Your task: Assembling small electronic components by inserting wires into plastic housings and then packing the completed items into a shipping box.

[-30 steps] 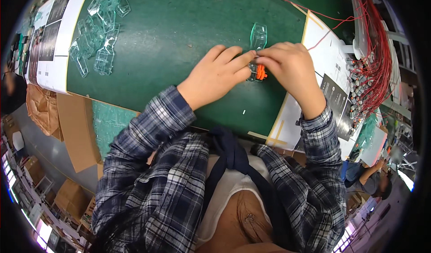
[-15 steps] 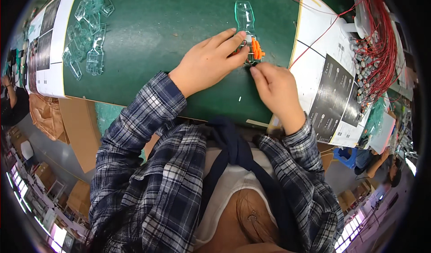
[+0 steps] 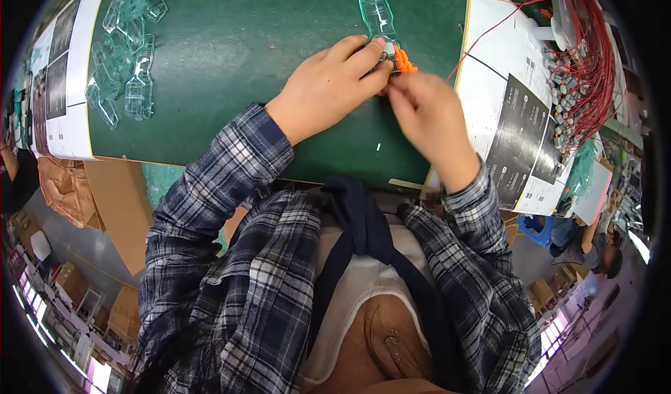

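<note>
A clear green-tinted plastic shell [image 3: 376,13] lies on the green table in front of me, its long end pointing away. Orange plastic gears [image 3: 403,60] and a small grey motor-like block [image 3: 389,48] sit at its near end. My left hand [image 3: 325,93] reaches over from the left, thumb and fingers closed round this near end. Just below the gears, my right hand [image 3: 430,114] has its thumb and forefinger pinched together against the shell's near end. The fingertips hide whatever they pinch, and this hand is slightly blurred.
A pile of similar clear plastic shells [image 3: 133,51] lies at the table's left. To the right, many small grey motors [image 3: 563,107] with red wires [image 3: 594,65] rest on white printed sheets [image 3: 482,90]. A small white scrap [image 3: 379,147] lies near the front edge.
My right hand has moved up and in against the shell's near end, partly covering the gears. The shell now leans a little leftward at its far end. The whole view has shifted slightly.
</note>
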Motion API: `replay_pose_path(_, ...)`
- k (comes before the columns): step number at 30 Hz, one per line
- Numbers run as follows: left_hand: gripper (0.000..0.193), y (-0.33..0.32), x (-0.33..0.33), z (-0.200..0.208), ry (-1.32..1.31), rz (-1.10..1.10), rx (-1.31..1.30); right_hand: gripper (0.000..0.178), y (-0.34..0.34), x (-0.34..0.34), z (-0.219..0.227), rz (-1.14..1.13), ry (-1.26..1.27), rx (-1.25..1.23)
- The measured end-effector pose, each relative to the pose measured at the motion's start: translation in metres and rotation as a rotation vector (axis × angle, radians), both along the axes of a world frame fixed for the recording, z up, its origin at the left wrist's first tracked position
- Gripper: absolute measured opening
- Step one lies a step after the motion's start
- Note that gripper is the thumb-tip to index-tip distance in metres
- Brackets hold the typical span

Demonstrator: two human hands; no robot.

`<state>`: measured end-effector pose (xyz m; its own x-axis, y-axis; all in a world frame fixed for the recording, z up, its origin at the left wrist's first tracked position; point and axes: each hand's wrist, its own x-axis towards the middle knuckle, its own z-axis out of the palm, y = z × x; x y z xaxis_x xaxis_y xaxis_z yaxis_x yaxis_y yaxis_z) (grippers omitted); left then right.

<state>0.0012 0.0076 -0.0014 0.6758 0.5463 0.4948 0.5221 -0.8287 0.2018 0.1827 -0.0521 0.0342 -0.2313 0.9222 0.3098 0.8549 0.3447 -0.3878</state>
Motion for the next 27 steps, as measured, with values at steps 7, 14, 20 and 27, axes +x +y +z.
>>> replay_pose_path(7,0.037,-0.006,0.000,0.002,-0.026,0.017,-0.057,0.016,-0.015,0.009,-0.009,-0.348,0.409,-0.435)
replay_pose_path(14,0.036,-0.010,0.006,0.003,-0.015,0.031,-0.136,0.018,-0.010,0.018,-0.005,-0.242,0.357,-0.438)
replay_pose_path(20,0.031,-0.014,0.016,0.002,-0.119,0.100,-0.140,0.023,-0.035,0.006,-0.007,-0.057,-0.146,-0.013)
replay_pose_path(27,0.025,-0.020,0.031,0.001,-0.168,0.325,-0.083,0.020,0.020,-0.020,0.061,0.166,0.304,-0.047)
